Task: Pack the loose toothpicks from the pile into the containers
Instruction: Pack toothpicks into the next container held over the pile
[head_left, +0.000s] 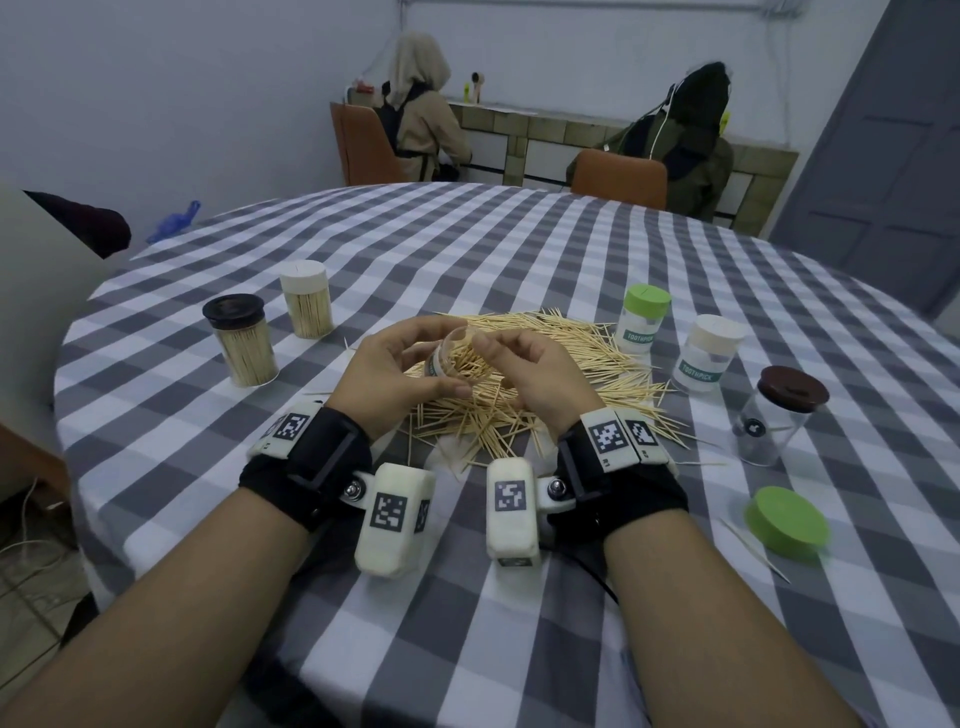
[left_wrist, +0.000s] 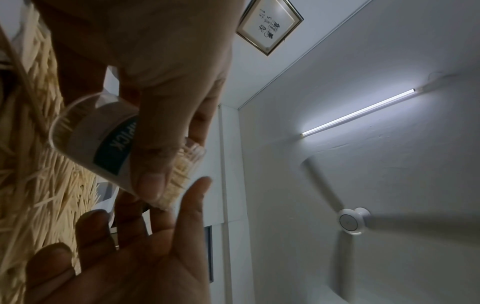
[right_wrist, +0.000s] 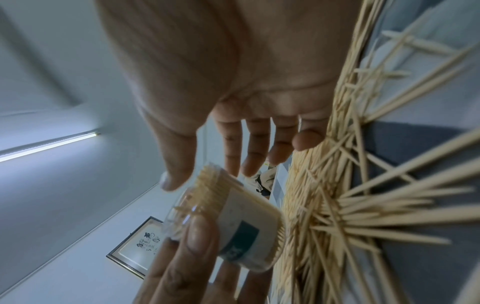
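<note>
Toothpicks (head_left: 545, 364) lie in a loose heap at the middle of the tabletop (head_left: 519, 249), and right above the heap's near side I'm holding a clear container (head_left: 448, 358) with a teal TOOTHPICK label, tilted, its open mouth toward my right. My left hand (head_left: 400, 374) grips it, thumb across the label and fingers wrapped behind. It's packed with sticks; the wrist views show their tips bristling at the mouth. My right hand (head_left: 524, 374) is at that mouth with fingers loosely curved, thumb tip near the rim; I can't tell whether it pinches any sticks.

Toward the left edge stand two full containers, one with a black lid (head_left: 240, 340) and one with a white lid (head_left: 306, 299) just behind it. Toward the right edge: a green-lidded one (head_left: 641, 319), a cream-lidded one (head_left: 707, 353), then a brown-lidded clear one (head_left: 776, 413), which looks almost empty. Nearer me on the right, a loose green lid (head_left: 787, 522) lies flat, a stray toothpick just beside it.
</note>
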